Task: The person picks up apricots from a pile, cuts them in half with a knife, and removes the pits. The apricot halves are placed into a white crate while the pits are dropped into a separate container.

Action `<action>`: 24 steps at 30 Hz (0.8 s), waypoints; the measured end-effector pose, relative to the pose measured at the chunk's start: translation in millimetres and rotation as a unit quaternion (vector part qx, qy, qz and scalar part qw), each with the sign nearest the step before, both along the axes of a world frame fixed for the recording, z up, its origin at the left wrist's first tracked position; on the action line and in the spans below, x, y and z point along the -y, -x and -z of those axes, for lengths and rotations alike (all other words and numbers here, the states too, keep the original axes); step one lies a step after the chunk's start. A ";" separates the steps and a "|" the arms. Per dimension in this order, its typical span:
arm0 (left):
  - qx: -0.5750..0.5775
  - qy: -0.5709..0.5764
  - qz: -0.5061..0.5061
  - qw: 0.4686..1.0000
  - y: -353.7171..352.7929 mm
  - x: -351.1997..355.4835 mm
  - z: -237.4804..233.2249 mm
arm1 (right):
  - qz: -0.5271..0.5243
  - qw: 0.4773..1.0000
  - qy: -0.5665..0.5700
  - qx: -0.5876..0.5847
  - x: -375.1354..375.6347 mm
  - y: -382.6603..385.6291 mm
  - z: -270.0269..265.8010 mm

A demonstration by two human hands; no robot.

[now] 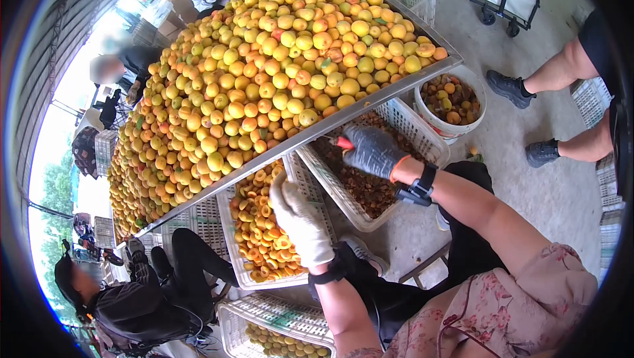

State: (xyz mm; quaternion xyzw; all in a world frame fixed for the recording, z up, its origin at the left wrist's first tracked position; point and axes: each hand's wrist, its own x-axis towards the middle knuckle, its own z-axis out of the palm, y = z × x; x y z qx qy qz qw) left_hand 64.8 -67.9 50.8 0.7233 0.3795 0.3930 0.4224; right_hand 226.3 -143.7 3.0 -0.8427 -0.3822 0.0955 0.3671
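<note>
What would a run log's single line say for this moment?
left hand: white-gloved, over crate of halved fruit | right hand: grey-gloved, holding red-handled tool over crate of brown pieces | table: heaped with whole fruit

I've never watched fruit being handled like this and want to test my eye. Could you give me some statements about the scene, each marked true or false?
1. The left hand wears a white glove. True.
2. The grey-gloved right hand holds something blue-handled. False: the visible handle is red.
3. The round white bucket stands on the metal-edged table. False: it is on the floor.
4. The white plastic crate by the left hand contains cut orange fruit. True.
</note>
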 end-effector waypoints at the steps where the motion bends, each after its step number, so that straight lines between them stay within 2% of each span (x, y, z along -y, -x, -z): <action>1: -0.111 -0.109 -0.020 0.988 17.2 -21.3 16.4 | 0.010 0.999 -0.023 0.023 0.0 -5.7 7.6; 2: -0.217 -0.215 -0.041 0.951 33.6 -41.4 34.2 | 0.020 0.998 -0.046 0.049 -1.7 -11.2 9.7; 4: -0.327 -0.130 -0.145 0.925 44.6 -44.7 29.8 | 0.035 0.994 -0.107 0.012 -11.5 -25.3 1.1; 6: -0.301 -0.093 -0.147 0.938 55.1 -54.8 33.1 | 0.076 0.995 -0.070 0.008 -32.7 -40.5 -12.0; 8: -0.284 -0.082 -0.110 0.949 57.7 -54.7 28.7 | 0.068 0.991 -0.099 0.054 -64.1 -41.8 -20.4; 9: -0.298 -0.046 -0.094 0.949 56.6 -51.5 21.7 | 0.031 0.990 -0.125 0.050 -79.0 -38.1 -29.5; 10: -0.265 -0.060 -0.071 0.960 57.9 -49.6 23.8 | 0.008 0.989 -0.143 0.028 -95.9 -32.1 -38.6; 14: -0.288 -0.098 -0.062 0.951 58.7 -52.8 36.7 | -0.002 0.993 -0.100 0.061 -185.5 -32.1 -41.3; 18: -0.255 -0.136 -0.039 0.957 55.1 -53.7 36.0 | 0.002 0.997 0.002 0.072 -236.6 -25.7 -51.9; 19: -0.254 -0.123 -0.037 0.959 53.3 -55.0 36.0 | -0.003 0.993 0.007 0.117 -242.3 -21.6 -46.6; 21: -0.238 -0.105 -0.033 0.965 49.8 -57.7 39.1 | -0.016 0.995 0.016 0.101 -250.6 -27.8 -42.3; 22: -0.224 -0.086 -0.016 0.971 49.3 -59.0 37.5 | -0.023 0.996 0.023 0.085 -251.8 -33.1 -40.1; 23: -0.143 0.000 -0.005 0.990 47.2 -59.7 38.4 | -0.020 0.998 -0.011 0.064 -247.9 -37.3 -37.5; 24: -0.058 0.086 0.007 0.995 43.8 -59.8 38.9 | -0.060 0.996 -0.052 0.032 -238.4 -44.7 -35.5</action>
